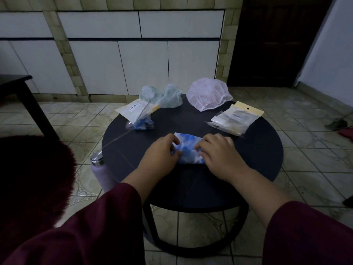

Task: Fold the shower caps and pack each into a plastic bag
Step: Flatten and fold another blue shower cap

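At centre frame our left hand (160,152) and right hand (219,152) pinch the blue cloud-print shower cap (188,150), half folded on the round table (257,159). Beyond lie two bag stacks (236,118), one bagged blue cap (142,123), and two unfolded caps, green (162,95) and pink (208,96), left to do.

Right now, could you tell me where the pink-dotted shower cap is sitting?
In the head view, the pink-dotted shower cap sits unfolded at the far right edge of the round table, just right of the green-patterned cap and behind the packaged bags.
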